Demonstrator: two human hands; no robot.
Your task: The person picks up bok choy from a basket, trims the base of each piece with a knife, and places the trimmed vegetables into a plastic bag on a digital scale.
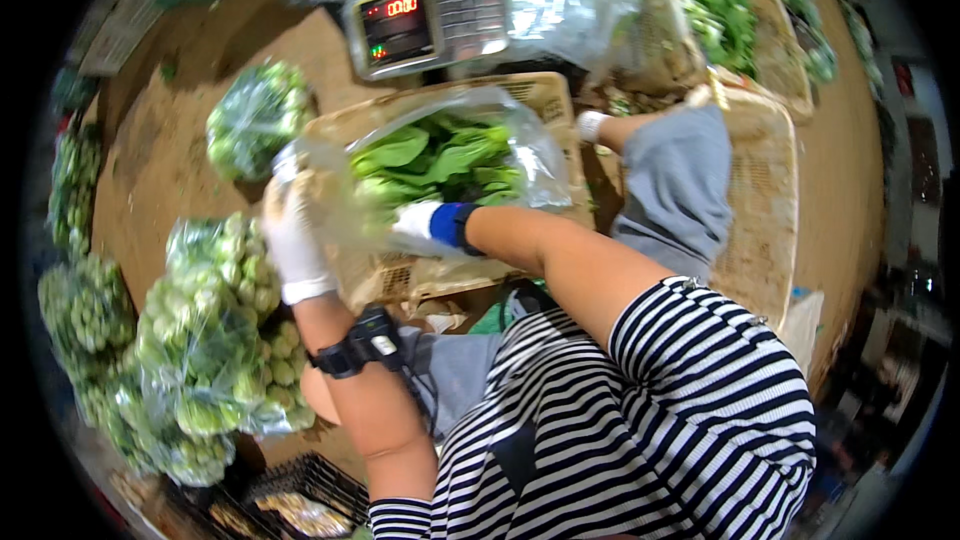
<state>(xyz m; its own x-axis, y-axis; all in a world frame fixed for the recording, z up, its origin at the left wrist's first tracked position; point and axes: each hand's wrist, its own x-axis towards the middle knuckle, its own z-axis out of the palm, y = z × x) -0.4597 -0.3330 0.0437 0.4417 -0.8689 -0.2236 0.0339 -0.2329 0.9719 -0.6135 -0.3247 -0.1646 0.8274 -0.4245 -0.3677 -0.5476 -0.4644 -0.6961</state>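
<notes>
My left hand [293,235], in a white glove, grips the rim of a clear plastic bag [545,155] on its left side. The bag lies spread in a beige plastic basket [545,90], with leafy greens [440,155] inside. My right hand [415,218], also gloved in white, reaches in at the bag's near side, against the stems of the greens. Motion blur and plastic hide its fingers.
Beyond the basket stands a digital scale [430,25] with a lit display. Bagged greens [258,120] lie to the left, with more piled bags [205,340] nearer me. Other baskets [765,210] stand at the right; a black crate [310,490] sits at lower left.
</notes>
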